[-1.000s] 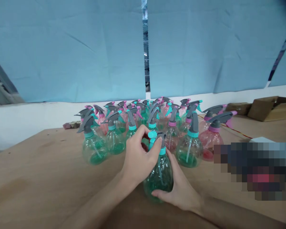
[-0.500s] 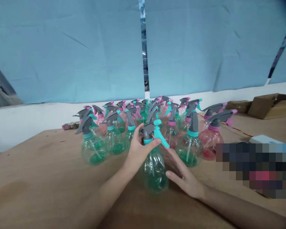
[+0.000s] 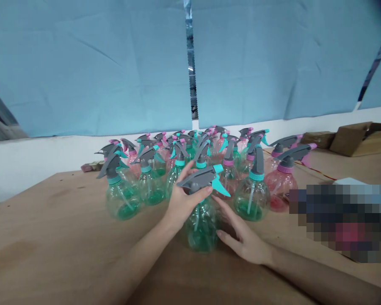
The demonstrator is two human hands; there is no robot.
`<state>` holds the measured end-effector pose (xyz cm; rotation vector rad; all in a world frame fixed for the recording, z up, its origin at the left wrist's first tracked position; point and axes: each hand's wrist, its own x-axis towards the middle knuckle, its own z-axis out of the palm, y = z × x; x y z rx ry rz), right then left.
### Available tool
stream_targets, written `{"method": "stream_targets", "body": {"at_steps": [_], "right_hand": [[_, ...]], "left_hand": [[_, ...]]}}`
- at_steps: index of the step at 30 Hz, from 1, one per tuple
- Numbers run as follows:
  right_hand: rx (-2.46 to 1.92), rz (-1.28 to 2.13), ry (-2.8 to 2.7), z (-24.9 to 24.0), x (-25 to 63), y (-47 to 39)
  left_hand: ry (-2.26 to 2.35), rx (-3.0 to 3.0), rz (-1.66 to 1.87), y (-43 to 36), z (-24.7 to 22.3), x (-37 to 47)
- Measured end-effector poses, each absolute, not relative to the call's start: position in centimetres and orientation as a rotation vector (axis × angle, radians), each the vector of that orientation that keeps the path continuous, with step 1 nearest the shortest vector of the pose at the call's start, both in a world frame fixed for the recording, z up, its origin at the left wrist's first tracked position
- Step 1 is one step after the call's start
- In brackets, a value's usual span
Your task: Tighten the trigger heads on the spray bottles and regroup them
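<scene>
The grey plastic spray head (image 3: 197,180) with turquoise trigger now points toward the right hand (image 3: 249,245), not the left hand (image 3: 179,205); the right hand's grip on the rounded, transparent green plastic bottle (image 3: 201,233) has loosened.

A wooden surface (image 3: 66,237) reaches back to a low white wall (image 3: 51,154), above which hangs a creased blue sheet (image 3: 114,76) with a dark, shiny vertical strip (image 3: 191,63) near its middle. A second strip (image 3: 373,74) slants at the right. A grey frame (image 3: 1,114) stands beyond the surface's far left corner.
</scene>
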<state>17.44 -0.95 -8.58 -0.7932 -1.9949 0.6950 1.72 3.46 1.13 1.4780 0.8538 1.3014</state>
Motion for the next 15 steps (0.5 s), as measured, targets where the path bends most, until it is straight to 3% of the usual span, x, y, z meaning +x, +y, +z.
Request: {"method": "stream_targets", "body": {"at_steps": [15], "right_hand": [[-0.846,0.731,-2.051,-7.5,17.0,-1.3]], "left_hand": [[0.597,1.532,0.848,3.6,2.0,0.2]]}}
